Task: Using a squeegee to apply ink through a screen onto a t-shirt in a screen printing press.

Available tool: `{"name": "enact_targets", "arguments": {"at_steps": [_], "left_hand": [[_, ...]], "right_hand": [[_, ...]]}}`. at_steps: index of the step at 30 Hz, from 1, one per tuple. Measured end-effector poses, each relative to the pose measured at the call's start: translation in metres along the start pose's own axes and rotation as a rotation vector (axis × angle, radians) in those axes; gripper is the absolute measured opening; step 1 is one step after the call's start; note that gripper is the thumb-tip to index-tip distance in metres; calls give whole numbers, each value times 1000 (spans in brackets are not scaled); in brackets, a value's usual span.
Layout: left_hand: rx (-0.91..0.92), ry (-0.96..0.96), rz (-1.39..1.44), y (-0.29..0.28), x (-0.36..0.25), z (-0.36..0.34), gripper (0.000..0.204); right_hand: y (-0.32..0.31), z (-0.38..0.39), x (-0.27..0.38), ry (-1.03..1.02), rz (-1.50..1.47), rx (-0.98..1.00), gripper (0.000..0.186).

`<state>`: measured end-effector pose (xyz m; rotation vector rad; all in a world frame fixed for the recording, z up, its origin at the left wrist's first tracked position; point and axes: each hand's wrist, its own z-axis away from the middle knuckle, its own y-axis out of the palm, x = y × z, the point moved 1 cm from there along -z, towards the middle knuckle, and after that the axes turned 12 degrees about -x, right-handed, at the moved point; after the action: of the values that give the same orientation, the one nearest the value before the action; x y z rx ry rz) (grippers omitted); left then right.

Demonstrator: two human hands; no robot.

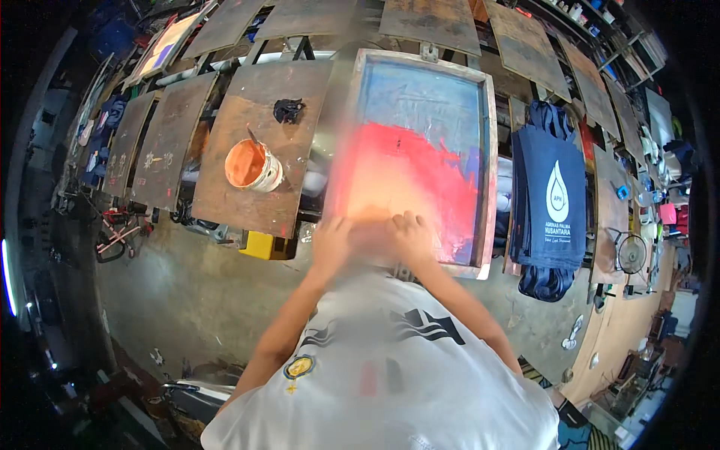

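In front of my body lies a screen-printing frame (489, 142) with a pale wooden rim and a blue mesh. Red and orange ink (450, 184) covers the nearer part of the mesh, with a ragged far edge. My left hand (331, 238) is closed near the frame's near left corner. Beside it, my right hand (412, 235) is also closed, over the near end of the inked mesh. Both hands have bent fingers, side by side with a gap between. A blurred band down the picture's middle hides what they grip.
A white tub (264, 178) of orange ink with a stick stands on the board (225, 202) at left, near a crumpled black cloth (288, 111). At right lies a stack of dark blue tote bags (531, 187) with a white drop-shaped print. More boards (517, 45) line the far side.
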<state>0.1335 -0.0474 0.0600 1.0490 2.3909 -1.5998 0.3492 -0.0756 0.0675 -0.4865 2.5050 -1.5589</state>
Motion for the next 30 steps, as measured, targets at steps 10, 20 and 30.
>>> {"name": "enact_targets", "arguments": {"at_steps": [10,20,30], "left_hand": [[115,22,49,12,20,-79,40],[-145,-171,113,28,5,3,33],[112,-224,9,-9,-11,-35,37]], "right_hand": [[16,-88,-56,59,-113,494,20],[25,-5,-6,36,-11,-130,18],[-6,-49,-26,149,-135,416,9]]}}
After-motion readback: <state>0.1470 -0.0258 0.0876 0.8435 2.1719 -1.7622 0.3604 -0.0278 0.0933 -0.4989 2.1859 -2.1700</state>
